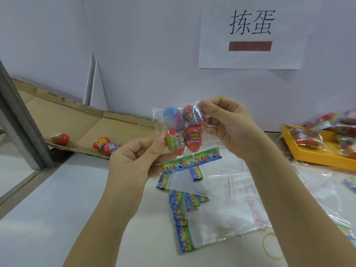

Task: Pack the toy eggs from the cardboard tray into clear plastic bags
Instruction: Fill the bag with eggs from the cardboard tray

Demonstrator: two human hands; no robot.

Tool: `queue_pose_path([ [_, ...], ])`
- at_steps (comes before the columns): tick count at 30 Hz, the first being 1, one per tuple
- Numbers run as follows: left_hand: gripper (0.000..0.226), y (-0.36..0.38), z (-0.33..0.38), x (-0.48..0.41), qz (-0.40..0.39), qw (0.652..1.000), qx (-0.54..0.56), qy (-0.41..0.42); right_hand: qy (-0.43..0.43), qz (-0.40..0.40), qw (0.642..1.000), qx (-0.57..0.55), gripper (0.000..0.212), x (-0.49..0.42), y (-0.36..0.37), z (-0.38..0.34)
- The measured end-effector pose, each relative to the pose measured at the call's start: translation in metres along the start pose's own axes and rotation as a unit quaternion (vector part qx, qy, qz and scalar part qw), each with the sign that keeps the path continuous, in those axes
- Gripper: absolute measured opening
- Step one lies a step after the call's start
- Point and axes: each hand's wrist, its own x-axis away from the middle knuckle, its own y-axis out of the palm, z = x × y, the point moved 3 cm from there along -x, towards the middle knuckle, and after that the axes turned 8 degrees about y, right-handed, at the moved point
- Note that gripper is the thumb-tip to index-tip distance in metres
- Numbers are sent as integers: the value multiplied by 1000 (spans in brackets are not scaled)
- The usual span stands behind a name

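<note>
The grip of the left hand (134, 158) is clamped by thumb and forefinger on the lower left corner of a clear plastic bag with a colourful printed paper header (192, 160); the grip of the right hand (227, 122) is pinched on the bag's upper right corner, so the bag hangs in the air between them, above the middle of the white desk (57, 209). On the far wall, to the right, is a white paper sign with two black characters and a brown bar (252, 35); along the far left lies the flat brown cardboard tray (86, 130), with three red toy eggs (61, 139) lying loose in it, one apart at the left and two touching; at the far right sits a yellow plastic tray (316, 158) piled with filled bags (344, 128); a spread of empty clear bags with the same headers (212, 224) lies on the desk near the person, below the hands. Inside the held bag are four toy eggs: one blue and pink egg (171, 117) at the upper left and three red ones with printed labels; at the near right, on the desk, lies a thin yellow rubber band (271, 246).
</note>
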Motion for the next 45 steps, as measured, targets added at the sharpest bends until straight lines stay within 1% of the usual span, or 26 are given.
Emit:
queue_pose_path([
  [3, 12, 3, -1, 0, 2, 1000, 13, -1, -5, 7, 1000, 3, 7, 0, 0, -1],
  [8, 12, 3, 0, 1, 31, 998, 46, 4, -8, 24, 1000, -7, 14, -1, 4, 0],
  [10, 14, 2, 0, 1, 41, 997, 67, -3, -4, 28, 999, -25, 12, -2, 7, 5],
  [12, 21, 5, 0, 2, 35, 996, 80, -21, 4, 26, 999, -35, 10, -4, 10, 9],
  [14, 28, 7, -1, 3, 23, 997, 71, -33, 12, 23, 999, -24, 12, -5, 11, 12],
  [16, 30, 6, -1, 3, 23, 998, 56, -33, 23, 12, 1000, -10, 15, -4, 11, 12],
  [19, 34, 4, 0, 3, 32, 998, 52, -17, 74, -29, 996, 37, 26, -2, 8, 13],
  [22, 31, 4, 1, 4, 46, 998, 52, -9, 127, -65, 976, 162, 41, 0, 8, 21],
  [24, 24, 5, 1, 5, 50, 998, 48, 0, 138, -80, 970, 186, 39, 2, 13, 25],
  [26, 19, 4, 1, 5, 60, 997, 45, 4, 131, -87, 971, 179, 33, 4, 19, 26],
  [28, 18, 3, 1, 5, 64, 997, 38, 5, 127, -81, 972, 182, 32, 3, 22, 26],
  [31, 24, 3, 3, 4, 60, 998, 31, -2, 128, -89, 973, 172, 29, 2, 20, 25],
  [32, 26, 2, 3, 3, 58, 997, 41, -5, 128, -96, 973, 164, 31, 3, 19, 25],
  [34, 32, 2, 4, 2, 40, 997, 67, 1, 133, -112, 973, 154, 42, 4, 18, 23],
  [36, 33, 3, 5, 3, 38, 996, 76, 15, 139, -120, 964, 191, 50, 5, 19, 22],
  [37, 30, 2, 4, 3, 48, 996, 79, 19, 134, -119, 959, 221, 47, 5, 19, 22],
  [38, 26, 1, 4, 3, 58, 995, 82, 22, 127, -115, 956, 239, 41, 5, 20, 21],
  [40, 21, 0, 2, 3, 69, 994, 86, 22, 109, -99, 964, 221, 34, 5, 21, 19],
  [42, 24, 1, 1, 3, 65, 994, 82, 19, 95, -83, 973, 194, 40, 5, 22, 16],
  [45, 22, 4, 2, 4, 59, 994, 87, 15, 72, -54, 976, 196, 40, 5, 19, 13],
])
